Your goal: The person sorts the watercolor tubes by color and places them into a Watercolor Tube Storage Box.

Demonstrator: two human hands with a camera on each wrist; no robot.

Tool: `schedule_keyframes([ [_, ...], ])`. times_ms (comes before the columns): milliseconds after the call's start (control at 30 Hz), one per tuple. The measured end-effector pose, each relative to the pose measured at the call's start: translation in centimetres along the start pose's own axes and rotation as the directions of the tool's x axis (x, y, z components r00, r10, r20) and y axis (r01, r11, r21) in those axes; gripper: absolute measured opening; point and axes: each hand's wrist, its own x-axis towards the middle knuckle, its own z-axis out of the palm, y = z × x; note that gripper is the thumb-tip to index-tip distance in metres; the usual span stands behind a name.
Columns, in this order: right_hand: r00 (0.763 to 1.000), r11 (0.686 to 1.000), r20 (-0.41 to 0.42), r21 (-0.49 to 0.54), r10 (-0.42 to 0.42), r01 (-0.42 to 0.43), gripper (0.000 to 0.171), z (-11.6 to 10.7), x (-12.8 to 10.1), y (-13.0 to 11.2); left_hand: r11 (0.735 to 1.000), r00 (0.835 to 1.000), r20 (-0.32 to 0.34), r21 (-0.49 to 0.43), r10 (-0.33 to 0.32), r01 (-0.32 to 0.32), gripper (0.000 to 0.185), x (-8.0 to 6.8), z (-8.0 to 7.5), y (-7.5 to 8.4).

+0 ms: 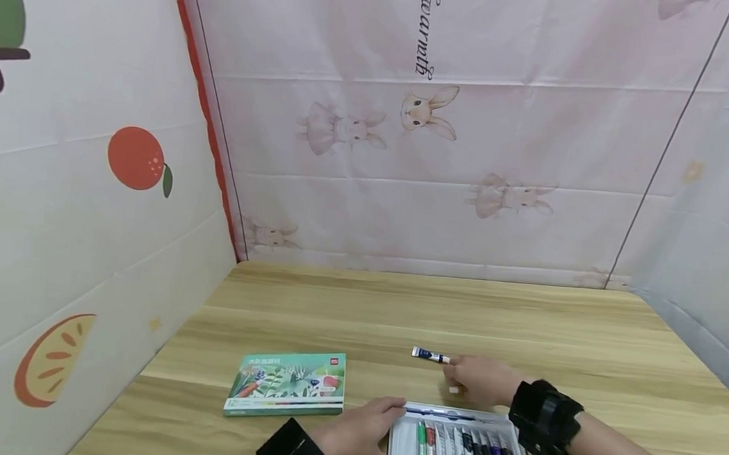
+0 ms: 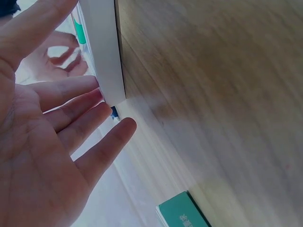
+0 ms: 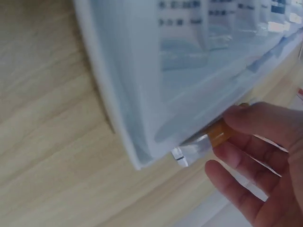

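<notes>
Nearest you, the white paint tray [image 1: 396,442] sits on the table [image 1: 522,320], most slots filled with tubes. Your left hand [image 1: 361,436] rests spread against its left edge, steadying it. Your right hand [image 1: 480,379], fingers curled, pinches a blue-and-white paint tube [image 1: 430,355] just beyond the tray. Judged progress: this tube is out; the green box lid [image 1: 287,383] lies aside

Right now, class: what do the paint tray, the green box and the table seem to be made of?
Tray: probably thin moulded plastic, white, slightly see-through and glossy. Green box: likely printed card, with flat sharp edges. Table: pale wood or wood-look laminate, showing grain lines.
</notes>
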Motion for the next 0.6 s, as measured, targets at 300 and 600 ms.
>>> schedule_keyframes([
  [300, 0.958, 0.959, -0.102, -0.117, -0.268, 0.256, 0.018, -2.0, -0.2, -4.8, 0.999, 1.0, -0.008, -0.033, 0.001, -0.002, 0.081, -0.1, -0.1, 0.0],
  [600, 0.793, 0.793, -0.142, -0.276, -0.592, 0.543, 0.011, -0.2, 0.1, -8.7, 0.997, 0.999, -0.016, -0.068, 0.038, -0.039, 0.077, -0.3, -0.1, -0.1],
])
